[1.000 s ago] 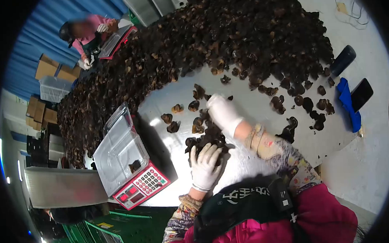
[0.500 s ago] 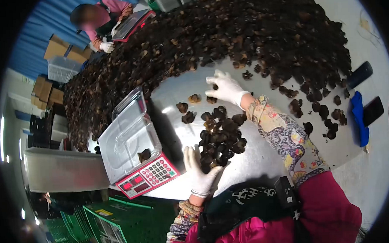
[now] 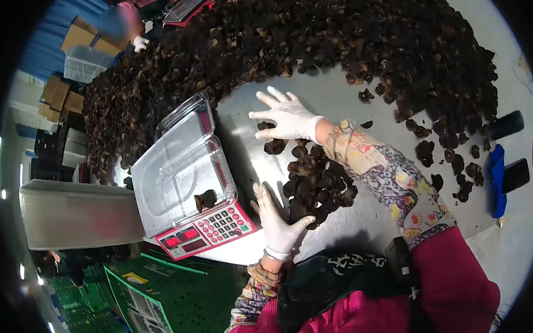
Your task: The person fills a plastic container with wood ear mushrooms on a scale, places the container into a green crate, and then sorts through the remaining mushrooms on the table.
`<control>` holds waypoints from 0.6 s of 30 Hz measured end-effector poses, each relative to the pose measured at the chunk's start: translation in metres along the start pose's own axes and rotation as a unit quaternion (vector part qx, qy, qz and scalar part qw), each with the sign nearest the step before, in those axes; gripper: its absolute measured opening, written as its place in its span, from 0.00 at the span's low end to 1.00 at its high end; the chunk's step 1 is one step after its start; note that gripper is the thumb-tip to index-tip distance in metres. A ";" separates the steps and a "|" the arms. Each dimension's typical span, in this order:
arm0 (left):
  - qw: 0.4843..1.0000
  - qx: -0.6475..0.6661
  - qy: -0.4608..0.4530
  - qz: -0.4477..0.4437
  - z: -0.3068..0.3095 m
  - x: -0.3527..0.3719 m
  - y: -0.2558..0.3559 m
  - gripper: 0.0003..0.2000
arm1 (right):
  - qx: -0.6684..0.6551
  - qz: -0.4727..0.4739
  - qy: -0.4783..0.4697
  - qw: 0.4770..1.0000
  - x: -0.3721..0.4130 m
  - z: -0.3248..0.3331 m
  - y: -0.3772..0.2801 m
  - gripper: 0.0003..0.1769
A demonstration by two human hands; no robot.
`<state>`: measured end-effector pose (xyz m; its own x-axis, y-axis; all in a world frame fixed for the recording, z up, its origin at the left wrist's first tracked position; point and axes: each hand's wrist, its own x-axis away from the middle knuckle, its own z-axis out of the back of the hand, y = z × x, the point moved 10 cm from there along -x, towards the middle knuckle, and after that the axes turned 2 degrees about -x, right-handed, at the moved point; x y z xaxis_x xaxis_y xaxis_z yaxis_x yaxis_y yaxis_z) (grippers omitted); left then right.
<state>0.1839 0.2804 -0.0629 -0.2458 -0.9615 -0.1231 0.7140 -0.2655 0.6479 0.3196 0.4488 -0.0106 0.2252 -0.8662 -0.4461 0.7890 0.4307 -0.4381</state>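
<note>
My left hand (image 3: 280, 226), in a white glove, rests with fingers stretched out and thumb apart at the left edge of a small heap of dark wood ear mushrooms (image 3: 317, 185). The thumb touches the heap. Above that heap, my right hand (image 3: 285, 117), also gloved in white, is spread palm down over the metal table (image 3: 241, 117). A loose wood ear piece (image 3: 274, 146) lies just below its fingers, and another piece (image 3: 265, 126) shows between the fingers. To the left is a red scale (image 3: 207, 230) carrying a clear plastic box (image 3: 187, 175) with a mushroom piece (image 3: 206, 200) in it.
A large mound of wood ears (image 3: 332, 35) covers the table's far side. Phones (image 3: 516, 175) and a blue item (image 3: 498, 182) lie at right. Green crates (image 3: 165, 299) and a white foam-like box (image 3: 80, 214) are at left. Another person's gloved hand (image 3: 140, 43) is at the far end.
My right hand has moved left over the loose pieces, its fingers spreading wider. My left hand stays beside the small heap. The whole view has shifted a little.
</note>
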 end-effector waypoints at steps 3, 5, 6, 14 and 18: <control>1.000 0.014 -0.007 0.000 -0.004 -0.014 -0.003 0.70 | -0.109 -0.001 -0.333 0.937 0.019 -0.059 -0.011 0.09; 1.000 0.011 -0.019 -0.010 -0.006 -0.015 -0.004 0.72 | -0.107 0.030 -0.311 0.944 0.056 -0.046 -0.035 0.07; 0.998 0.041 -0.051 -0.016 -0.010 -0.013 -0.001 0.72 | -0.111 0.034 -0.305 0.945 0.079 -0.031 -0.047 0.08; 0.983 0.017 -0.146 -0.109 -0.027 0.031 0.022 0.68 | -0.174 0.060 -0.152 0.971 0.153 0.056 -0.070 0.28; 0.990 -0.012 -0.113 -0.086 -0.022 0.011 0.024 0.68 | -0.050 -0.051 -0.100 0.992 0.103 0.045 -0.008 0.32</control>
<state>0.2127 0.2621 -0.0658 -0.5031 -0.8623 -0.0572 0.6635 -0.4278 0.6138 0.3625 0.3449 -0.0176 0.2644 -0.9351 -0.2359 0.7545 0.3529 -0.5533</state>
